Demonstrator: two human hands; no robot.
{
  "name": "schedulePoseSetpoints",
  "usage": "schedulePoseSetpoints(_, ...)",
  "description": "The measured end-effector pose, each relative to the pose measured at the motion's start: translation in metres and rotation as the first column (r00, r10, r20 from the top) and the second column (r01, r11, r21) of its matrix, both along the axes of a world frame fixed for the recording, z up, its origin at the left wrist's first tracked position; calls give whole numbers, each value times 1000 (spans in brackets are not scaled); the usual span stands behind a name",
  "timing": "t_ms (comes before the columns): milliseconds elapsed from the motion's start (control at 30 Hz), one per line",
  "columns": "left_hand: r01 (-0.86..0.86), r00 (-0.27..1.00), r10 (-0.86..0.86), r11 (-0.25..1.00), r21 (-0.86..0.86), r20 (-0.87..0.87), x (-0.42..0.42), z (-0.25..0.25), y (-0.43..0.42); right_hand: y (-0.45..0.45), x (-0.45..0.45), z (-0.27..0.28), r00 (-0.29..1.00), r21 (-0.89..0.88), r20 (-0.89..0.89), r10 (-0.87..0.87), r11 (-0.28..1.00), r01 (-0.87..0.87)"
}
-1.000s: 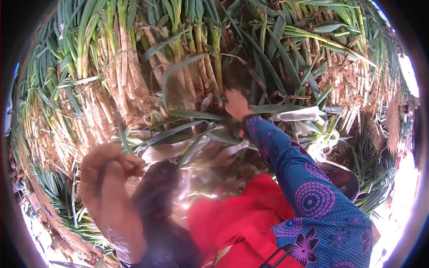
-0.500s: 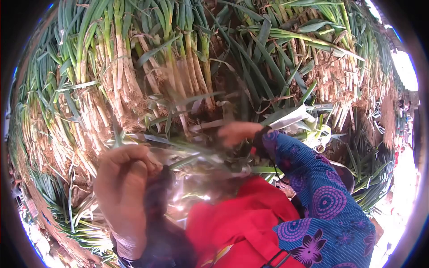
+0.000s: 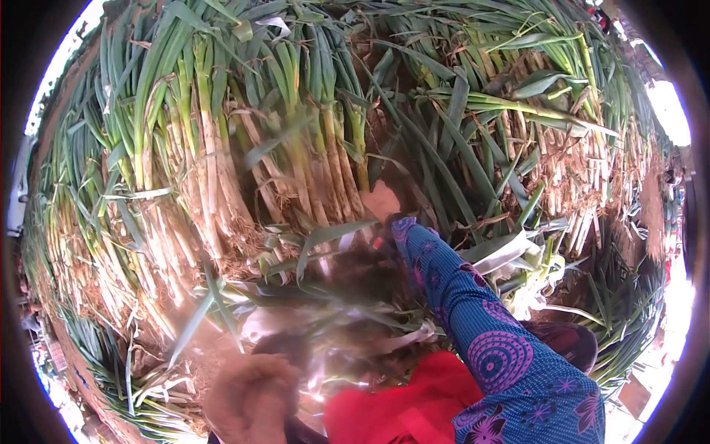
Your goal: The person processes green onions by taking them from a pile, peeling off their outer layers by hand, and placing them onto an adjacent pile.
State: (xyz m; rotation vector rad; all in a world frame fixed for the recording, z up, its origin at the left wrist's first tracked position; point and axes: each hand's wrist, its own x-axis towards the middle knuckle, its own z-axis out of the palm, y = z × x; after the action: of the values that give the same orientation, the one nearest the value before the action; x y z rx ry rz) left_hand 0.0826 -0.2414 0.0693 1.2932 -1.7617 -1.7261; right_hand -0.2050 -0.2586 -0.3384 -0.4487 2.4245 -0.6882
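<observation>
In the lower left, my left hand is curled into a fist, blurred by motion. Whatever it may hold is hidden. My right hand is stretched forward to the lower right edge of a row of long green onions. Its fingers are smeared and partly hidden, so I cannot see whether they grip a stalk. The stalks have pale lower ends with roots and dark green leaves pointing away from me. Loose leaves lie just in front of the row.
Another pile of green onions lies to the right, with long leaves between the piles. Pale leaf scraps lie beside my right sleeve. Shiny clear plastic and red cloth are close to my body.
My right hand has moved forward to the onion row. My left hand has dropped back toward my body, still closed. The view has tilted slightly, so the onions appear lower.
</observation>
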Motion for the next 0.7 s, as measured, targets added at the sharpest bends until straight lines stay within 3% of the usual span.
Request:
schedulePoseSetpoints(167,88,996,-88,995,-40,6,-3,-7,1,-2,-6,7,997,36,-33,71,997,-70)
schedulePoseSetpoints(200,24,1000,-25,999,-44,-7,-4,-15,7,2,-11,10,996,45,-22,81,996,-80)
schedulePoseSetpoints(367,62,998,-64,994,86,12,0,-6,8,72,-64,15,967,-118,-246,74,987,-105)
schedulePoseSetpoints(433,48,999,-46,994,102,-20,-1,-3,14,123,-107,11,667,244,-578,469,880,-408)
schedulePoseSetpoints(467,41,998,-37,997,71,-54,-3,-3,17,139,-113,35,980,-44,-148,135,989,-143)
schedulePoseSetpoints(500,31,996,-27,999,42,-88,-4,-3,21,155,-118,60,914,-156,257,-314,920,360)
schedulePoseSetpoints(533,47,993,-45,999,16,-109,-3,-4,24,175,-124,72,790,-144,414,-453,824,548)
schedulePoseSetpoints(600,145,984,-148,989,-34,-100,-4,-3,27,221,-128,75,766,-125,566,-303,887,444)
schedulePoseSetpoints(667,242,965,-252,962,-129,-69,-7,-4,30,248,-120,89,798,-215,602,31,969,124)
schedulePoseSetpoints(700,275,957,-286,948,-161,-52,-9,-5,34,258,-102,103,489,-163,868,-89,878,450)
